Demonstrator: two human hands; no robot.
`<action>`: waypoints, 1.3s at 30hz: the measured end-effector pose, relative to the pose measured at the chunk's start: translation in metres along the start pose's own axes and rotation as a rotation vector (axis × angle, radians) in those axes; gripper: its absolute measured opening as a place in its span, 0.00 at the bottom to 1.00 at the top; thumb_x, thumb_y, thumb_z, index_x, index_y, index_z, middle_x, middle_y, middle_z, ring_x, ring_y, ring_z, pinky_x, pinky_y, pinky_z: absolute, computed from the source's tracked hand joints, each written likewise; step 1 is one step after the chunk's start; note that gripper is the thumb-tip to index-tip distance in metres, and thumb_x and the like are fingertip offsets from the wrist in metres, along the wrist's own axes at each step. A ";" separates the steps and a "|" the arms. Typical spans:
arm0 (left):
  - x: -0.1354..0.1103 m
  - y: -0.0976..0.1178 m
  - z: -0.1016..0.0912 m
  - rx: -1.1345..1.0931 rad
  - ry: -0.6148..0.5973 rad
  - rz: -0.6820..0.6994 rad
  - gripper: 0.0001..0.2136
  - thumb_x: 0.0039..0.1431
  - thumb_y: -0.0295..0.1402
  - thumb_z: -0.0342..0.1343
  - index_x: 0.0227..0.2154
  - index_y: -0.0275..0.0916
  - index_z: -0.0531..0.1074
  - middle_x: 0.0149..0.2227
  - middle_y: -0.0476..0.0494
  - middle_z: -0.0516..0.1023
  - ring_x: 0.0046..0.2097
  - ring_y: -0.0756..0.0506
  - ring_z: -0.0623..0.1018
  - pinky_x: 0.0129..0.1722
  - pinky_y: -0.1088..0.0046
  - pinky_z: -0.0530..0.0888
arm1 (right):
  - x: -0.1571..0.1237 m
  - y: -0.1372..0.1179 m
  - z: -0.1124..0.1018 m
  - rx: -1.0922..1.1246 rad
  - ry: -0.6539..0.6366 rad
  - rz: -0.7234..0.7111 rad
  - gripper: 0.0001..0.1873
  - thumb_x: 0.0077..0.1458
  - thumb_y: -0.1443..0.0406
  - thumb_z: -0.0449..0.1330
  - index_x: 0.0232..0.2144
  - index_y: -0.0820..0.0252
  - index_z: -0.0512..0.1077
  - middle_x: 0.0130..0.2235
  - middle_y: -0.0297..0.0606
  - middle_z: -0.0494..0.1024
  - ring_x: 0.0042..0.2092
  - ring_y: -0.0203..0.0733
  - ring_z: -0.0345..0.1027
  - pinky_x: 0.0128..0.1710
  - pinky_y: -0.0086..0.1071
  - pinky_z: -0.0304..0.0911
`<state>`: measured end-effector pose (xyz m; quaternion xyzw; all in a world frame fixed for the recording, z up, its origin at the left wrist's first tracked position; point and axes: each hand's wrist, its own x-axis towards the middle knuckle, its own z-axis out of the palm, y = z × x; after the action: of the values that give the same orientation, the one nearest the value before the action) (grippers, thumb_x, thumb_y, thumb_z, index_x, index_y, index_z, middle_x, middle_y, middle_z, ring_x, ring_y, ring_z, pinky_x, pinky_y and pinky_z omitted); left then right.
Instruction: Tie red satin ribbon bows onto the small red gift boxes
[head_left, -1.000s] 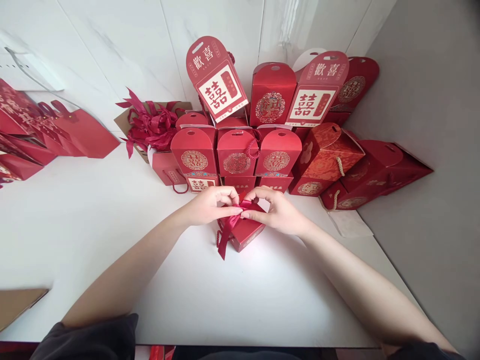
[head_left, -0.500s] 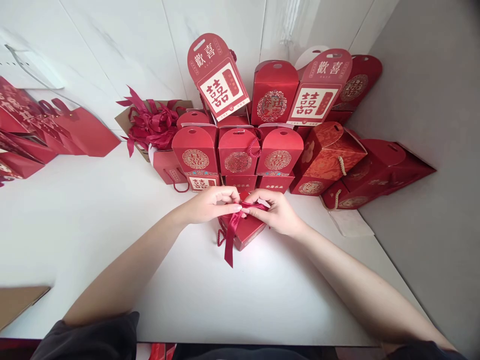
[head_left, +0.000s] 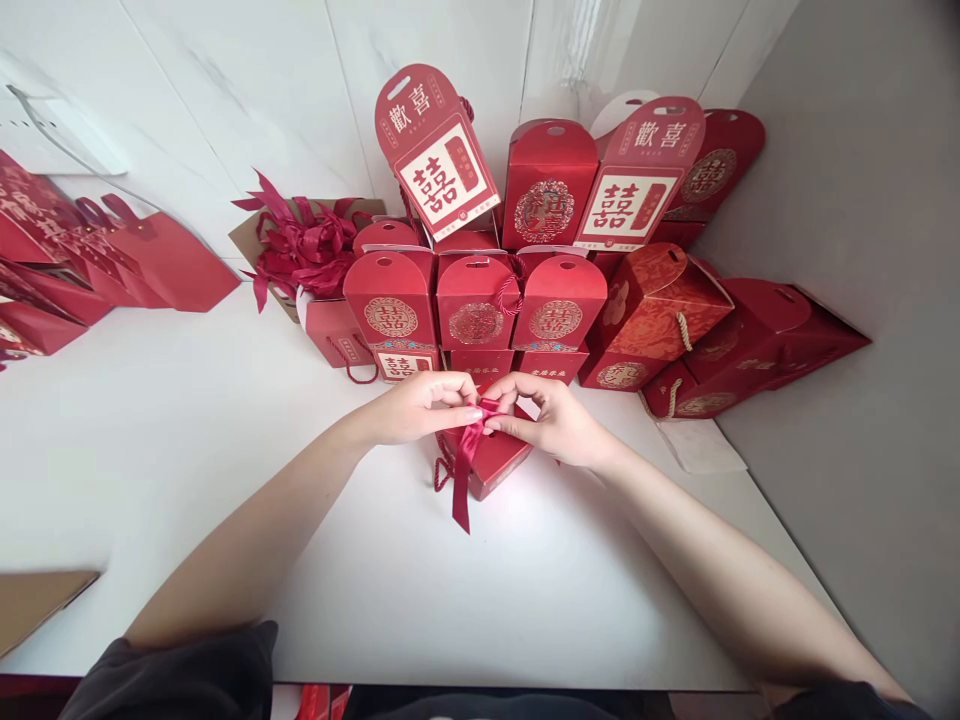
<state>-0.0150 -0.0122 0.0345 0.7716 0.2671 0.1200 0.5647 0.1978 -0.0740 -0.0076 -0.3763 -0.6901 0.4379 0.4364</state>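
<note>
A dark red satin ribbon is pinched between the fingertips of my left hand, which is closed. My right hand is closed too, its thumb and fingers gripping the same ribbon just to the right. One ribbon tail hangs down toward me, and a loop shows between the two hands. Under the ribbon a small red gift box rests on the white table, its top partly covered by my fingers. A twisted red cord handle lies against the box's left side.
Behind my hands stand stacked red gift boxes, several with gold emblems. A heap of red ribbons fills a brown carton at the back left. More red boxes stand far left. A grey partition bounds the right. Brown cardboard lies front left.
The ribbon between my hands has shifted: a loop now shows upright between the fingertips, and less of it trails across my right hand. Both hands stay over the box.
</note>
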 end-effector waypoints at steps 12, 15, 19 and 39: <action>-0.006 0.008 -0.008 0.131 -0.012 0.026 0.11 0.55 0.29 0.59 0.40 0.38 0.67 0.40 0.43 0.80 0.45 0.44 0.77 0.48 0.63 0.69 | -0.002 -0.024 -0.035 -0.005 -0.104 0.144 0.14 0.58 0.59 0.62 0.44 0.60 0.72 0.34 0.36 0.75 0.35 0.36 0.68 0.37 0.32 0.64; -0.012 0.016 -0.020 0.131 -0.002 0.038 0.12 0.53 0.25 0.55 0.41 0.38 0.68 0.37 0.44 0.79 0.44 0.44 0.76 0.46 0.65 0.69 | -0.004 -0.028 -0.052 0.062 -0.213 0.231 0.11 0.59 0.61 0.60 0.41 0.61 0.70 0.33 0.36 0.74 0.34 0.36 0.67 0.35 0.32 0.64; -0.018 0.026 -0.021 0.109 0.112 -0.098 0.05 0.58 0.35 0.53 0.36 0.40 0.68 0.29 0.49 0.74 0.31 0.48 0.72 0.33 0.71 0.66 | -0.003 -0.023 -0.053 0.118 -0.230 0.312 0.11 0.63 0.59 0.53 0.35 0.60 0.69 0.30 0.35 0.73 0.29 0.36 0.66 0.33 0.32 0.63; -0.027 0.035 0.001 0.654 0.079 -0.156 0.14 0.57 0.46 0.56 0.26 0.40 0.67 0.38 0.47 0.70 0.34 0.48 0.69 0.31 0.74 0.64 | -0.006 -0.033 -0.031 -0.306 -0.202 0.108 0.15 0.60 0.55 0.58 0.29 0.59 0.72 0.34 0.37 0.75 0.35 0.38 0.70 0.39 0.33 0.66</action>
<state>-0.0274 -0.0354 0.0705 0.8839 0.3715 0.0139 0.2840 0.2242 -0.0819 0.0284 -0.4286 -0.7678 0.3863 0.2785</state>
